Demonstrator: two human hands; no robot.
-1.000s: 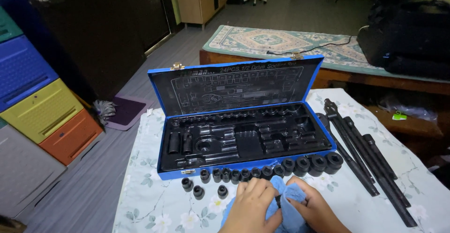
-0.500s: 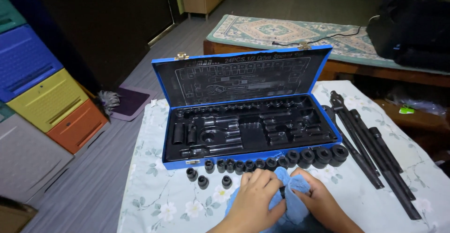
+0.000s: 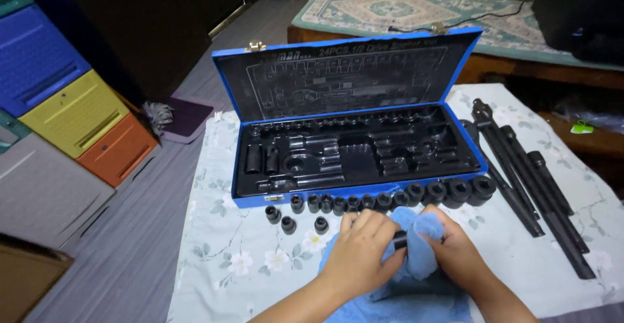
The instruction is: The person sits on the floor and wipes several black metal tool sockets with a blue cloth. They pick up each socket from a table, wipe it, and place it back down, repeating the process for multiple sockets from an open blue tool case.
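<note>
Both hands work at the near edge of the table (image 3: 214, 277), which is covered with a flowered sheet. The left hand (image 3: 361, 253) and right hand (image 3: 455, 253) are each closed around a blue cloth (image 3: 416, 258) bunched between them, and a small black socket (image 3: 400, 239) peeks out of the folds, pinched between the two; most of it is wrapped and hard to make out. The cloth trails toward the lower frame edge, where the forearms are cut off.

Just beyond the knuckles, a row of sockets (image 3: 390, 200) lines the front of the case, growing larger to the right, with three loose sockets (image 3: 289, 222) apart at the left. The blue case (image 3: 357, 147) stands open, its black tray mostly empty recesses; two sockets (image 3: 261, 159) stand in the left end. Dim light blurs the tray's detail.

Right of the case lie long black bars (image 3: 533, 186), near the table's right edge. Bare sheet lies left of the cloth. Off the table's left side stand coloured drawers (image 3: 78, 115), and farther back a bed (image 3: 416, 17) with a patterned mat.
</note>
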